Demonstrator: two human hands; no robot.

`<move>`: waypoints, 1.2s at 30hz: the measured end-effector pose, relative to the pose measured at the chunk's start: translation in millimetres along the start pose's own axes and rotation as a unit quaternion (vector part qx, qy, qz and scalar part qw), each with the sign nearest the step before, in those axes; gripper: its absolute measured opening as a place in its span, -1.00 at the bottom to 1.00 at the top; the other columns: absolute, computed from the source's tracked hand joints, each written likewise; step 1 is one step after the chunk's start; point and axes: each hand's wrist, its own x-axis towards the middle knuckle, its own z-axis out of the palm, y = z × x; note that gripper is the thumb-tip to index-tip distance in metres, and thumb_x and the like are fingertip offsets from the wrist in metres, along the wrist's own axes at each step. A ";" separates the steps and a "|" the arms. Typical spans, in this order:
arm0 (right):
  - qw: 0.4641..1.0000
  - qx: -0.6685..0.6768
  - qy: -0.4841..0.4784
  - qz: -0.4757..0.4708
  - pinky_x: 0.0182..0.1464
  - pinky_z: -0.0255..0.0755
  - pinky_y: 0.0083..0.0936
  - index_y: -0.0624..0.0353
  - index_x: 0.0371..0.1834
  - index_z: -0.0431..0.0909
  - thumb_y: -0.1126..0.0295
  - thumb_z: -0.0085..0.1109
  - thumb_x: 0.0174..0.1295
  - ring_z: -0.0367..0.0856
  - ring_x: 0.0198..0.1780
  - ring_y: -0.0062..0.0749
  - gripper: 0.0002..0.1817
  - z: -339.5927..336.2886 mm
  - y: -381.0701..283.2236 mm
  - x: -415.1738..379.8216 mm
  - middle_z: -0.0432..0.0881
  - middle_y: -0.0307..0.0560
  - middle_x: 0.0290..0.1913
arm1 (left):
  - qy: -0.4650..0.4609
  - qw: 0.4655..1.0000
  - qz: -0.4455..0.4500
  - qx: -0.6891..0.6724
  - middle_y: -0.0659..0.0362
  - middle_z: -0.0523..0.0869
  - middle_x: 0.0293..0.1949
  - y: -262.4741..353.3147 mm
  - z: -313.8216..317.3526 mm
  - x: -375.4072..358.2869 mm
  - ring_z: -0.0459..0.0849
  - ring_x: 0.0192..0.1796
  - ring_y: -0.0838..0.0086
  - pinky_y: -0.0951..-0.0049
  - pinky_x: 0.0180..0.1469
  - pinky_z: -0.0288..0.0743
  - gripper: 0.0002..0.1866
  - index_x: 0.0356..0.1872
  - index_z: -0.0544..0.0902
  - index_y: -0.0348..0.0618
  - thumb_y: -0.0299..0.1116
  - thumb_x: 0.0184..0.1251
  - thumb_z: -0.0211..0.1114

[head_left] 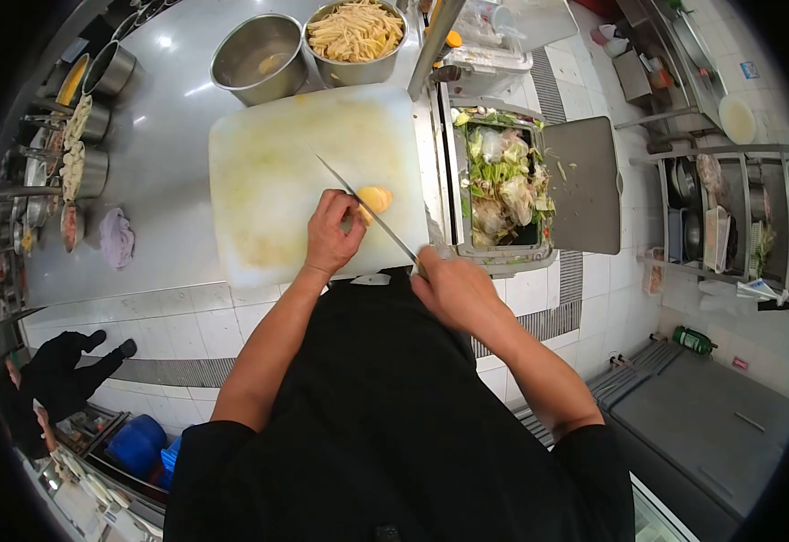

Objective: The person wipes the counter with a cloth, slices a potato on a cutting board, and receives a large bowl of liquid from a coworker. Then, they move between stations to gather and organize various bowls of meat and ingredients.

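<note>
My right hand (453, 287) is wrapped round the handle of a long kitchen knife (392, 238), near the front right corner of the white cutting board (268, 181). The blade slants up to the left, passing over a peeled yellow vegetable (377, 198) that looks like a potato. My left hand (333, 233) is closed, its fingertips pressed on the vegetable at the left side of the blade. Part of the vegetable is hidden by the fingers and knife. Behind the board, a steel bowl (358, 70) is heaped with pale yellow strips.
Beside the heaped bowl stands another steel bowl (259, 90) with a yellow piece inside. To the right is a bin (503, 262) full of vegetable scraps, its grey lid (584, 181) open. A cloth (116, 238) and several steel pots lie left. Another person (56, 370) is at lower left.
</note>
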 end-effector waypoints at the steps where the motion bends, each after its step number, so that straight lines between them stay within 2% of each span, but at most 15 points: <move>1: 1.000 0.000 -0.002 0.001 -0.28 0.49 0.15 0.24 -0.12 0.36 0.23 0.12 0.38 0.66 -0.36 0.31 -0.71 -0.9 0.9 -8.2 0.65 0.27 -0.50 | -0.001 1.000 -0.002 -0.001 0.10 0.58 -0.17 -0.9 0.4 -0.4 0.66 -0.28 0.27 0.35 -0.23 0.60 -0.79 -0.17 0.59 -0.17 -0.51 0.15 0.31; 4: 0.999 0.008 -0.031 0.031 -0.28 0.50 0.15 0.24 -0.13 0.36 0.24 0.12 0.38 0.65 -0.37 0.32 -0.72 8.8 4.6 -9.1 0.65 0.28 -0.49 | 0.000 1.000 0.002 -0.001 0.09 0.57 -0.17 -1.7 0.8 0.7 0.66 -0.29 0.27 0.35 -0.23 0.60 -0.80 -0.18 0.58 -0.18 -0.50 0.15 0.31; 6: 0.999 0.001 0.046 0.001 -0.29 0.53 0.14 0.26 -0.15 0.39 0.27 0.12 0.35 0.68 -0.40 0.27 -0.74 45.6 13.2 24.2 0.68 0.25 -0.49 | 0.003 1.000 -0.010 -0.013 0.09 0.57 -0.17 1.0 0.5 -0.2 0.65 -0.29 0.27 0.34 -0.24 0.60 -0.80 -0.18 0.58 -0.18 -0.50 0.15 0.31; 8: 0.998 0.005 0.065 0.000 -0.29 0.54 0.14 0.26 -0.16 0.40 0.27 0.12 0.35 0.68 -0.41 0.27 -0.74 64.9 13.4 54.2 0.67 0.25 -0.49 | 0.004 1.000 -0.008 -0.014 0.09 0.57 -0.17 1.5 1.0 -1.8 0.65 -0.29 0.27 0.33 -0.24 0.60 -0.81 -0.18 0.58 -0.18 -0.50 0.16 0.31; 13: 0.995 0.008 0.094 -0.028 -0.30 0.54 0.13 0.27 -0.15 0.39 0.28 0.12 0.35 0.67 -0.42 0.27 -0.74 52.9 11.1 65.2 0.67 0.25 -0.50 | 0.005 1.000 -0.012 -0.006 0.09 0.57 -0.18 3.3 -0.7 0.5 0.65 -0.28 0.27 0.33 -0.23 0.61 -0.81 -0.20 0.58 -0.18 -0.50 0.15 0.30; 18: 1.000 0.013 0.019 -0.021 -0.31 0.52 0.14 0.25 -0.16 0.40 0.27 0.13 0.35 0.68 -0.42 0.27 -0.75 3.3 2.5 -3.9 0.66 0.25 -0.51 | 0.004 1.000 -0.018 -0.010 0.09 0.57 -0.20 3.8 0.1 0.4 0.64 -0.30 0.26 0.34 -0.22 0.61 -0.82 -0.23 0.55 -0.18 -0.51 0.14 0.31; 22: 1.000 0.007 -0.015 0.015 -0.33 0.53 0.12 0.26 -0.15 0.39 0.28 0.13 0.35 0.68 -0.43 0.25 -0.75 10.0 3.5 -10.4 0.66 0.24 -0.52 | 0.003 1.000 -0.013 -0.008 0.09 0.57 -0.20 1.1 -0.4 0.6 0.65 -0.30 0.25 0.34 -0.21 0.61 -0.81 -0.21 0.56 -0.19 -0.52 0.14 0.31; 24: 0.999 0.000 0.045 0.005 -0.32 0.55 0.11 0.26 -0.16 0.39 0.29 0.13 0.35 0.69 -0.42 0.23 -0.75 46.0 11.8 22.4 0.67 0.23 -0.51 | -0.006 1.000 -0.028 -0.005 0.08 0.59 -0.18 2.1 -1.0 -0.5 0.68 -0.26 0.25 0.34 -0.19 0.63 -0.81 -0.19 0.58 -0.19 -0.51 0.15 0.32; 28: 0.996 0.003 0.086 -0.012 -0.31 0.56 0.12 0.25 -0.17 0.39 0.29 0.12 0.35 0.70 -0.42 0.22 -0.76 72.1 11.1 64.0 0.67 0.23 -0.52 | 0.003 0.999 -0.029 -0.025 0.08 0.59 -0.16 2.4 -1.5 -4.3 0.68 -0.24 0.24 0.35 -0.17 0.64 -0.81 -0.18 0.59 -0.19 -0.50 0.17 0.32; 33: 0.996 0.003 0.085 -0.032 -0.30 0.56 0.11 0.25 -0.16 0.39 0.29 0.11 0.36 0.70 -0.42 0.24 -0.76 58.0 10.9 65.3 0.66 0.24 -0.53 | 0.007 0.999 -0.031 -0.026 0.07 0.60 -0.15 3.8 -1.6 -2.2 0.69 -0.23 0.23 0.34 -0.18 0.65 -0.82 -0.18 0.59 -0.20 -0.51 0.18 0.32; 36: 0.997 0.006 0.061 -0.044 -0.30 0.54 0.11 0.26 -0.16 0.40 0.28 0.10 0.36 0.68 -0.42 0.27 -0.76 23.4 -2.0 32.3 0.66 0.26 -0.52 | 0.006 1.000 -0.021 -0.021 0.07 0.60 -0.15 1.7 -0.9 -2.2 0.69 -0.24 0.23 0.34 -0.19 0.64 -0.83 -0.19 0.59 -0.20 -0.52 0.19 0.31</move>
